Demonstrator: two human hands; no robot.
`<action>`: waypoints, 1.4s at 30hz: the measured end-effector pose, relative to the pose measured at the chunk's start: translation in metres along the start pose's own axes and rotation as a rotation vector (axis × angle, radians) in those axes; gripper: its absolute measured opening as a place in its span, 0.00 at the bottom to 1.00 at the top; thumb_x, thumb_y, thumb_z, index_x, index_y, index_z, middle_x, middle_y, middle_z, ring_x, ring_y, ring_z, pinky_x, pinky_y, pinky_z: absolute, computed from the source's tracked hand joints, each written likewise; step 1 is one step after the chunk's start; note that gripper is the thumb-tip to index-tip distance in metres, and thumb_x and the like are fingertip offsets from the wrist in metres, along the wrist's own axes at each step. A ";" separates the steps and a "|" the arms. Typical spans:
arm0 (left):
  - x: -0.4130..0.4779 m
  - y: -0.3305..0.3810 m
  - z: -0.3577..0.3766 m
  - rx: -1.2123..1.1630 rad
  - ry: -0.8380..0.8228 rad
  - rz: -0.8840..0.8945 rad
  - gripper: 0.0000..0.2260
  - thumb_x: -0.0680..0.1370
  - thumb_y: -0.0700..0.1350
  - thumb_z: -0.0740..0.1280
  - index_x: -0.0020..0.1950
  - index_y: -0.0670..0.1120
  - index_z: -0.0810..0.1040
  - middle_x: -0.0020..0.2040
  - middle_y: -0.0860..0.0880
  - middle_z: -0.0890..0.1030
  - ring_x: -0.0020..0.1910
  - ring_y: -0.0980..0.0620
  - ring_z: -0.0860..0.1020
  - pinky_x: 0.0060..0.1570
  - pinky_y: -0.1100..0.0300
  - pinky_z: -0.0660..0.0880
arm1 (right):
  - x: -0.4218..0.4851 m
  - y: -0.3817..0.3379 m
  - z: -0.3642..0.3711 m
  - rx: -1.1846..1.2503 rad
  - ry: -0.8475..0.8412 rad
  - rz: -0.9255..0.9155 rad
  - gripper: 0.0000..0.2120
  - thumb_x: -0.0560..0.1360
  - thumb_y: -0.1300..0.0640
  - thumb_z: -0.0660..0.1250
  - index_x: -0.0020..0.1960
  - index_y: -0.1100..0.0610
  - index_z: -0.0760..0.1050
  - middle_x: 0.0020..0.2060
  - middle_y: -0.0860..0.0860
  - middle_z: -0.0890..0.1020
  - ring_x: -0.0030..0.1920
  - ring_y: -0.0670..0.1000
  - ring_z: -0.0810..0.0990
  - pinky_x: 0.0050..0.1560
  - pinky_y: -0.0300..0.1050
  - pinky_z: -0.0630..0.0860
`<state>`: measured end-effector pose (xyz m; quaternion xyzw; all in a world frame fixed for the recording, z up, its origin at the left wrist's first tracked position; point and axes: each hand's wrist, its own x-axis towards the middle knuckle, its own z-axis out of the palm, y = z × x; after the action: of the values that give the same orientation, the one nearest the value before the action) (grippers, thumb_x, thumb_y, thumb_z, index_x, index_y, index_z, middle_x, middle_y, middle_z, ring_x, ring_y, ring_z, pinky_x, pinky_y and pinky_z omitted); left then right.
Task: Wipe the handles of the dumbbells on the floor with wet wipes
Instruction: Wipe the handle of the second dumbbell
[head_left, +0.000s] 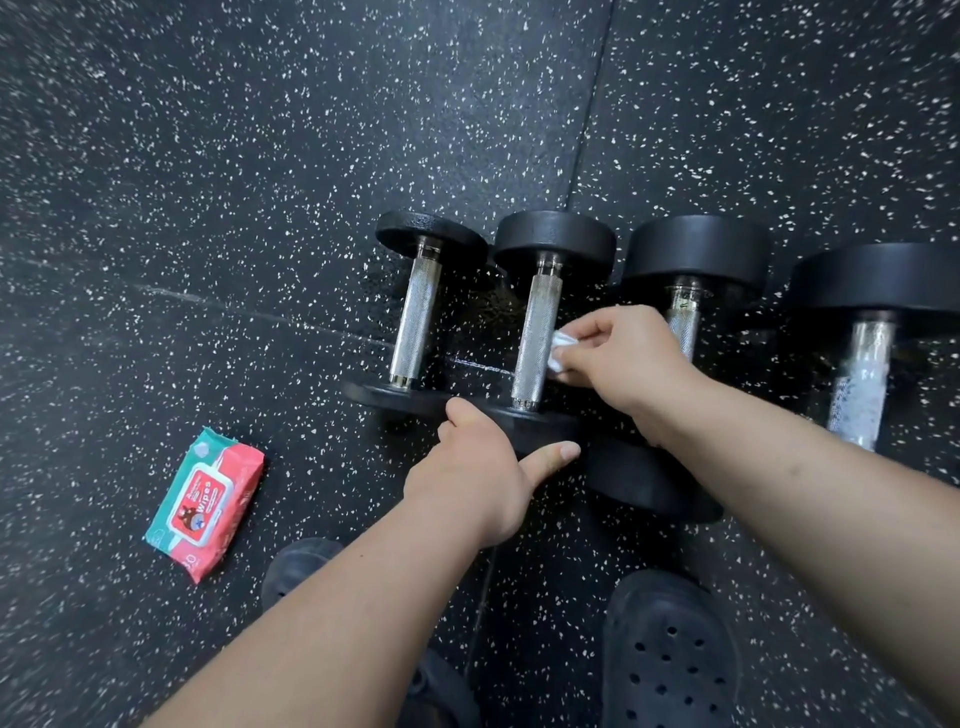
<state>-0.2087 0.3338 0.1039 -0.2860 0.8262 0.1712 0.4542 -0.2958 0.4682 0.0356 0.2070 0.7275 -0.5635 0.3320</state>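
Observation:
Several black dumbbells with knurled chrome handles lie side by side on the speckled rubber floor. My right hand (618, 348) pinches a crumpled white wet wipe (560, 351) against the right side of the second dumbbell's handle (535, 343). My left hand (483, 467) grips the near black head (540, 423) of that same dumbbell, thumb stretched along its edge. The leftmost dumbbell's handle (415, 317) is bare. My right forearm hides most of the third dumbbell's handle (683, 317). The fourth dumbbell's handle (860, 379) lies at the far right.
A teal and red pack of wet wipes (205, 501) lies on the floor to the left, lid closed. My two dark clog shoes (670, 654) stand at the bottom, close to the dumbbells. Floor mat seams run past the dumbbells.

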 end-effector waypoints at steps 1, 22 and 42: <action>0.000 0.000 0.000 0.002 0.001 0.001 0.45 0.69 0.79 0.65 0.66 0.43 0.60 0.69 0.42 0.74 0.63 0.37 0.78 0.63 0.42 0.76 | 0.004 -0.001 0.001 0.054 0.022 0.003 0.07 0.74 0.70 0.75 0.44 0.60 0.85 0.35 0.55 0.87 0.41 0.56 0.89 0.54 0.55 0.86; 0.000 -0.001 0.001 0.017 0.027 0.004 0.45 0.69 0.79 0.66 0.66 0.44 0.60 0.68 0.43 0.75 0.63 0.38 0.79 0.61 0.44 0.77 | 0.022 0.015 0.020 0.060 -0.178 0.244 0.09 0.79 0.73 0.66 0.48 0.62 0.80 0.42 0.59 0.84 0.39 0.52 0.83 0.40 0.43 0.86; 0.002 -0.002 0.001 0.018 0.017 0.014 0.50 0.68 0.80 0.65 0.72 0.42 0.59 0.71 0.42 0.74 0.65 0.38 0.78 0.62 0.44 0.77 | 0.036 0.001 0.007 0.317 -0.300 0.269 0.14 0.79 0.77 0.59 0.51 0.64 0.80 0.42 0.58 0.84 0.39 0.51 0.80 0.34 0.35 0.80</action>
<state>-0.2077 0.3320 0.1022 -0.2775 0.8337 0.1645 0.4483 -0.3186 0.4590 0.0085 0.2657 0.5385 -0.6458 0.4716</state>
